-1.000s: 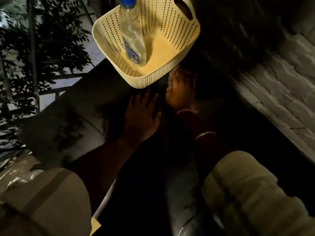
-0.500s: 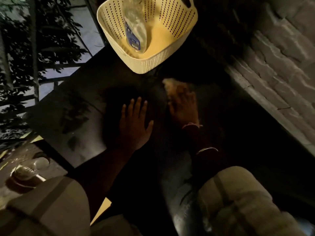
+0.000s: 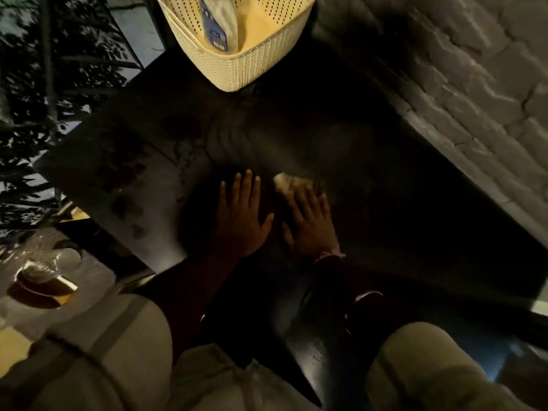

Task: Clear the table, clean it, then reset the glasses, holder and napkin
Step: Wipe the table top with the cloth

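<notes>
Your left hand lies flat, fingers straight, on the dark table; just beside it, your right hand presses a cloth, fingers extended.

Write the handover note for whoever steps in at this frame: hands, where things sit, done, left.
Left hand: flat on the dark table, fingers spread, holding nothing.
Right hand: pressing a pale cloth onto the tabletop; whether the fingers curl round it is blurred.
Yellow basket sits at the far end with a bottle inside.
Done: this stretch of table is cleared.
Left: finish wiping, then reset glasses, holder and napkin, none visible here.
</notes>
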Motion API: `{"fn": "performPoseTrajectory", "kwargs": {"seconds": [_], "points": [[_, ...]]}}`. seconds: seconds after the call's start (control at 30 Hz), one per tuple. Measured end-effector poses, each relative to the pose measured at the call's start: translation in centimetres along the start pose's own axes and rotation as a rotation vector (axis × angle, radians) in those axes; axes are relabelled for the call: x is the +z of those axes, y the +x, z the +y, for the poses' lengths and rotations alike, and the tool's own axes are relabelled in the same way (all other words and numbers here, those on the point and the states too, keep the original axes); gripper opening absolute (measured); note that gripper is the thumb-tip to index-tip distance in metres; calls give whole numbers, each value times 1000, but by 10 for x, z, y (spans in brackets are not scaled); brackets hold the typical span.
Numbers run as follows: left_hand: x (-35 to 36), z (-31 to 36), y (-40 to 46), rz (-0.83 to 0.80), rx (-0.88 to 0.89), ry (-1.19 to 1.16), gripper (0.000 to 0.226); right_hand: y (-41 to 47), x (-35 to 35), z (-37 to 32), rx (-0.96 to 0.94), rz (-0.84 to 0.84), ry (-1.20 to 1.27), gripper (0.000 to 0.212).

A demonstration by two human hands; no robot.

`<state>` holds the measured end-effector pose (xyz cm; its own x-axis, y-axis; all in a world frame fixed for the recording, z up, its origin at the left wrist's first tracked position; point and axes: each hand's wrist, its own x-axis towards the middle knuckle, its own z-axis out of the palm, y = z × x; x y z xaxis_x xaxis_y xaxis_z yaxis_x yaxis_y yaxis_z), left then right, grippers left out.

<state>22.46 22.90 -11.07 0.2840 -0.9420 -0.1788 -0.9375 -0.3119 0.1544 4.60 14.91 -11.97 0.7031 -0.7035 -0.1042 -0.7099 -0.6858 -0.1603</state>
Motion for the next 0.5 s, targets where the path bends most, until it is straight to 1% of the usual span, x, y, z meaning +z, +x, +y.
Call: {"fn": "performPoseTrajectory", "kwargs": {"seconds": [0.03, 0.07, 0.1, 0.17, 0.2, 0.23, 0.27, 0.3, 0.33, 0.37, 0.4, 0.47, 0.5], "points": [[1, 8, -10, -13, 10, 0, 93, -14, 0, 15, -163, -17, -16, 76], [2, 14, -18, -31, 19, 4, 94, -22, -2, 34, -166, 8, -23, 74], [4, 19, -25, -47, 29, 9, 95, -28, -4, 53, -11, 54, -26, 75], [7, 30, -40, -64, 39, 17, 96, -38, -9, 78, 637, 116, 43, 79], [7, 34, -46, -65, 43, 18, 95, -39, -10, 78, 836, 104, 57, 81], [8, 37, -51, -63, 41, 18, 94, -37, -11, 74, 809, 94, 49, 82], [8, 40, -55, -60, 39, 15, 94, -36, -12, 69, 605, 82, 13, 80], [9, 45, -60, -64, 38, 18, 93, -39, -10, 71, 330, 64, -13, 77], [10, 49, -63, -75, 37, 22, 93, -39, -12, 80, 109, 69, -23, 72], [12, 52, -67, -77, 35, 30, 93, -36, -14, 91, 37, 91, -15, 70], [14, 55, -70, -74, 35, 35, 93, -31, -15, 98, 136, 112, -6, 71], [15, 56, -75, -55, 36, 42, 92, -24, -17, 92, 619, 133, 67, 76], [14, 55, -76, -49, 34, 45, 91, -22, -18, 76, 680, 124, 56, 78]]}}
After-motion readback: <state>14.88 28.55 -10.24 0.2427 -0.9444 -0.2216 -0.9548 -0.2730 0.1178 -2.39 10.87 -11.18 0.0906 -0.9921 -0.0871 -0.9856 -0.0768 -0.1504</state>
